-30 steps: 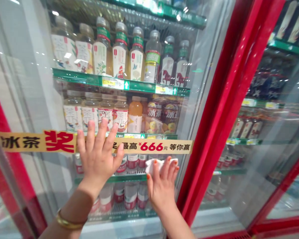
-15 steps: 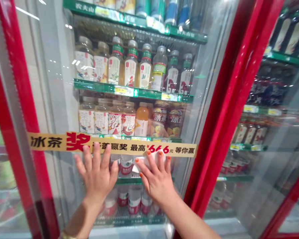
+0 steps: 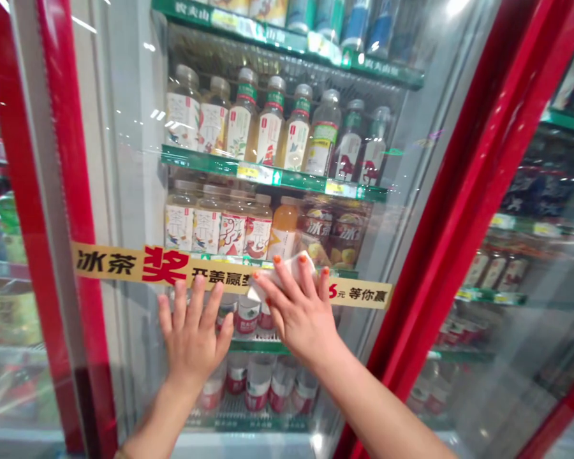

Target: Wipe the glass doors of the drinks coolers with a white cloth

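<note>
Bright shop lighting glared off the glass door [image 3: 136,191] of the drinks cooler in front of you, set between a red frame bar [image 3: 463,210] on one side and a red post [image 3: 67,127] on the other. Behind the pane, bottled drinks [image 3: 275,127] stood in a row on a green-edged shelf [image 3: 210,161], with blue cans [image 3: 358,25] above them. One level down were white-labelled bottles [image 3: 205,228], an orange drink [image 3: 286,220] and dark packs [image 3: 347,239], and at the bottom stood clear bottles [image 3: 258,382] with red-and-white labels.

Across the glass ran a yellow strip [image 3: 220,275], printed in black and red. Your right hand [image 3: 309,319], with orange nails, lay with its fingers fanned over a white cloth [image 3: 291,262], keeping it flat against the door. That cloth sat right of the strip's middle, covering part of the lettering and poking out above and below it.

Your left hand [image 3: 194,338] held nothing; its fingers were spread wide, palm to the pane, the tips just at the strip's lower edge. You had it well to the left of the cloth. Whether its whole palm touched the glass, I could not tell.
</note>
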The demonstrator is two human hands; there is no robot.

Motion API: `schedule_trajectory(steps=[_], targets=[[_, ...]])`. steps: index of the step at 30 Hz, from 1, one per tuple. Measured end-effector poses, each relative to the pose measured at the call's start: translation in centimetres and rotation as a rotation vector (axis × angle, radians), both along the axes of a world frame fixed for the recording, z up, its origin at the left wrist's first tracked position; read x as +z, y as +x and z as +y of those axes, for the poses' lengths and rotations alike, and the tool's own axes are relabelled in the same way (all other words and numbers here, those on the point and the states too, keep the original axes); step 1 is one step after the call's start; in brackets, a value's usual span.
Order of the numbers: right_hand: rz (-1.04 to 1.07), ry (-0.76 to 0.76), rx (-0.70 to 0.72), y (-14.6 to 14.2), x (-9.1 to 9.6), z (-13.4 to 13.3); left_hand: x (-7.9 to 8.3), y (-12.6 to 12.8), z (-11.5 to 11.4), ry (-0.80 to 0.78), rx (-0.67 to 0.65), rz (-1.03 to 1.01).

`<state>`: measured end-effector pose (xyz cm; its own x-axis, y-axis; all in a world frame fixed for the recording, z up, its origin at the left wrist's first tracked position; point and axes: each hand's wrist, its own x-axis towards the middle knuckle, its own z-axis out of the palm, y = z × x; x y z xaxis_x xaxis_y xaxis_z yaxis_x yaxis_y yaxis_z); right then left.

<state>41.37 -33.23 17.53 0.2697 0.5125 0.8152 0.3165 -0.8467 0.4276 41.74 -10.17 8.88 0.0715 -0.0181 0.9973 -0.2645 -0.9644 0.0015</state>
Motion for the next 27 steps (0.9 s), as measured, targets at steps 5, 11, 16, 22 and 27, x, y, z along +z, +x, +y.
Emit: schedule_trajectory(steps=[5, 11, 16, 22, 27], targets=[[-0.105, 0.351, -0.116, 0.7, 4.6, -3.0, 0.0, 0.0, 0.0, -0.006, -0.003, -0.012], [0.018, 0.061, -0.002, -0.4, -2.1, -1.2, -0.1, 0.1, -0.2, -0.025, -0.008, -0.008], [-0.047, 0.152, -0.099, 0.4, 4.5, -1.1, -0.2, -0.1, -0.1, -0.023, -0.019, 0.005], [-0.027, 0.201, -0.047, 0.2, -2.6, -1.8, -0.3, 0.1, -0.3, -0.027, -0.002, -0.004], [0.062, -0.122, 0.117, -0.2, -2.2, 2.6, -0.8, -0.4, 0.1, -0.054, -0.035, 0.008]])
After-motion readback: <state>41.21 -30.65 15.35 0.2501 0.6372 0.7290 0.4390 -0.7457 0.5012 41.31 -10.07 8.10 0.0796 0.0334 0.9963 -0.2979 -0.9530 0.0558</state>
